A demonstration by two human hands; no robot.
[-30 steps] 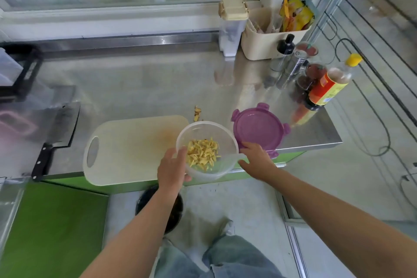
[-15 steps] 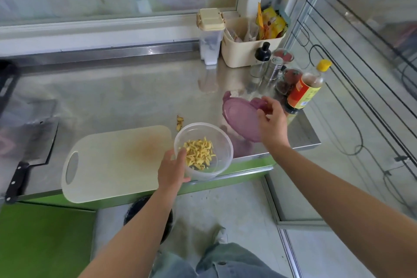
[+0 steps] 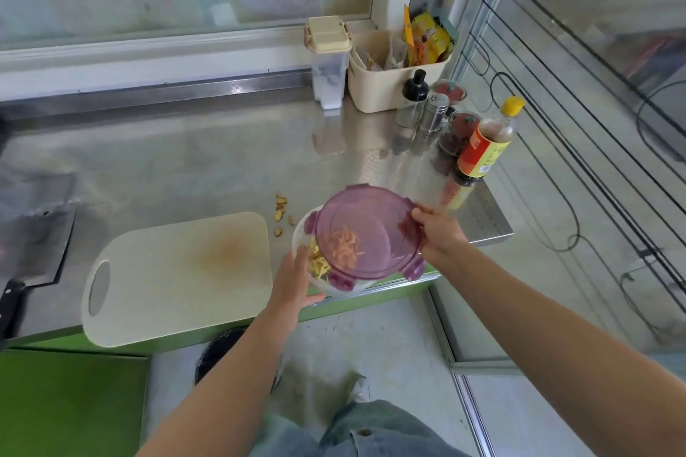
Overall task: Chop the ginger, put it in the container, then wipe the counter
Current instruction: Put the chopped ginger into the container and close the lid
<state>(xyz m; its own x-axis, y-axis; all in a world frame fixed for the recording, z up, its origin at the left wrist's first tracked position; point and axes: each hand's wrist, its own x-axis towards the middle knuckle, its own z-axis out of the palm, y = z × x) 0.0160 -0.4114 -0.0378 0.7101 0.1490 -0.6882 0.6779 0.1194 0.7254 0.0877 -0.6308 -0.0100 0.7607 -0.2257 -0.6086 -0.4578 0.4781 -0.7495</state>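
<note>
Your right hand (image 3: 438, 234) pinches the light, stiff purple lid (image 3: 367, 230) by its rim over the clear container (image 3: 299, 234) of chopped ginger (image 3: 318, 263) your left hand (image 3: 293, 278) holds at the edge of the counter (image 3: 185, 167); press at the clips.

The lid (image 3: 365, 230) is see-through purple. The ginger (image 3: 320, 264) is pale yellow, pinkish where the lid covers it (the container (image 3: 298, 238) is clear). The board (image 3: 178, 278) is cream with an orange-brown stain. The counter (image 3: 185, 167) is grey steel with a green front. The bottle (image 3: 486, 148) has a red-orange label and a yellow cap.
</note>
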